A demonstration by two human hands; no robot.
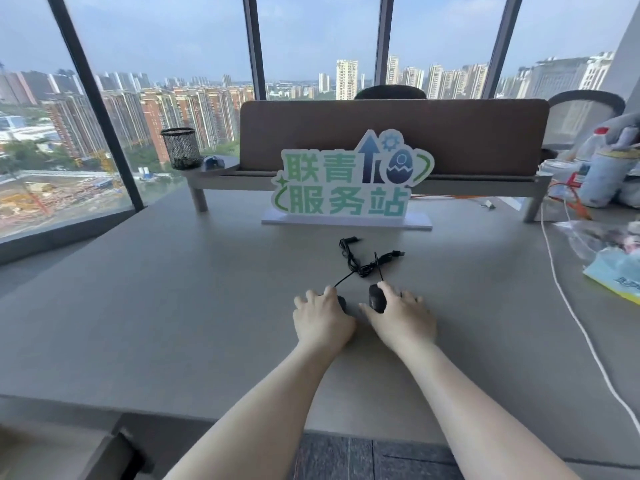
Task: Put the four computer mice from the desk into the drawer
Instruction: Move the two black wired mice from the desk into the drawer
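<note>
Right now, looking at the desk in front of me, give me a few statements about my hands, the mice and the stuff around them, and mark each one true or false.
1. Each hand rests on a black mouse. True: the left hand covers the left mouse, the right hand the right mouse.
2. The mouse cables lie tangled beyond the hands. True.
3. The green-lettered sign lies flat on the desk. False: it stands upright.
4. The mesh pen cup sits at the far right. False: far left, on the raised shelf.
5. Four mice are visible. False: only two.
</note>
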